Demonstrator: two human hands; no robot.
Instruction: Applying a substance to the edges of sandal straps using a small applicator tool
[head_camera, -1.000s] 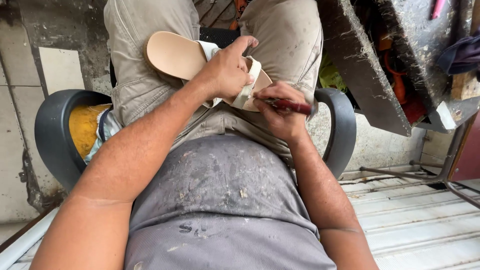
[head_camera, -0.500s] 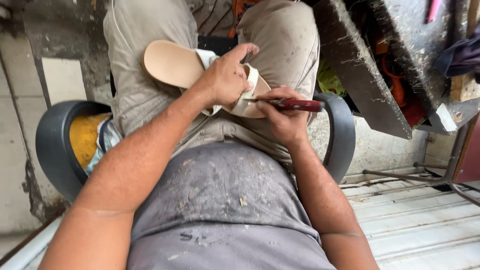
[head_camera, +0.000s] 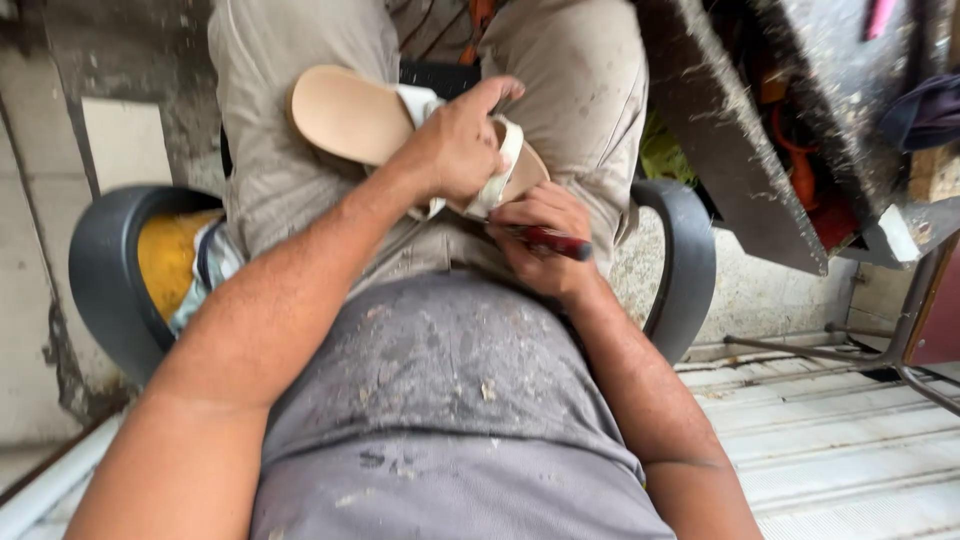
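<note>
The left hand (head_camera: 462, 150) is still clasping the tan flat leather sandal (head_camera: 350, 115) on the lap; the right hand (head_camera: 545, 240), gripping a red-handled slim tool (head_camera: 555, 241), is now pressing closer beneath its white strap (head_camera: 500, 175).

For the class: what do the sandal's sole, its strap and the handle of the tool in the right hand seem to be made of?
Sandal sole: smooth, matt tan surface, probably leather or a synthetic lookalike. Strap: off-white band with a slight sheen, likely leather or vinyl; the left hand covers most of it. Tool handle: glossy dark red, plastic or lacquered wood; the right hand hides its tip.
</note>
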